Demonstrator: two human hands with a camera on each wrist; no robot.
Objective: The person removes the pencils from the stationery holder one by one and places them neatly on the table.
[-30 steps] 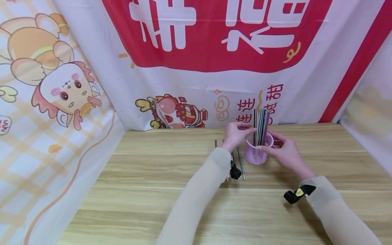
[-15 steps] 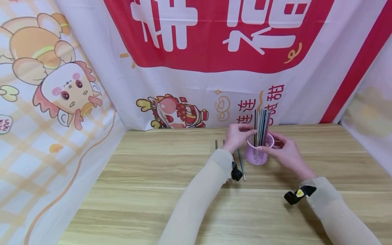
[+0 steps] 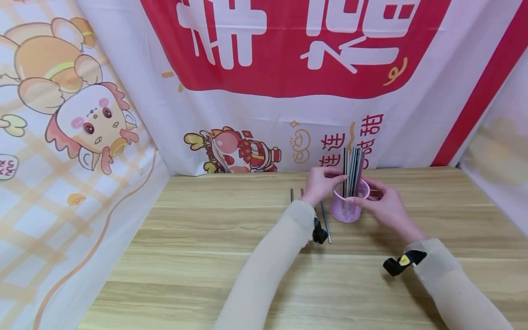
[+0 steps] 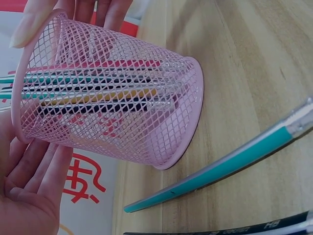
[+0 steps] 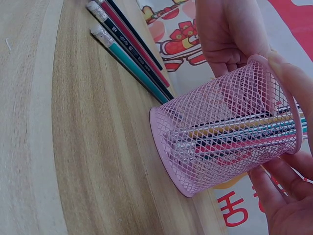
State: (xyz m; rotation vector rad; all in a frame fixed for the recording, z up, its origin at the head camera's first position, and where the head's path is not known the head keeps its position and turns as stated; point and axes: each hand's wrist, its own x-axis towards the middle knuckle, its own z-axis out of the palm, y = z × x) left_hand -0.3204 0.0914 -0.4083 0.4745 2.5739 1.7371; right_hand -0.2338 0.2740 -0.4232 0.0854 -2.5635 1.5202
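A pink mesh pencil holder (image 3: 345, 211) stands upright on the table with a bundle of pencils (image 3: 354, 169) in it. My left hand (image 3: 321, 184) is at the holder's left side, where thumb and fingertips pinch a dark pencil (image 3: 345, 160) above the rim. With thumb at the rim and fingers round the far right side, my right hand (image 3: 384, 205) grips the holder. Through the mesh in the left wrist view, pencils with red, yellow, green and black barrels (image 4: 112, 95) lean together, their eraser ends near the base.
Several pencils lie on the wooden table (image 3: 185, 270) left of the holder, partly hidden by my left arm. Among them are a green pencil (image 5: 132, 61) and a red pencil (image 5: 142, 54). A printed cloth (image 3: 247, 133) hangs behind the table.
Both hands stay at the holder in almost the same pose. The whole head view shifts very slightly; the pencils and holder show no clear movement.
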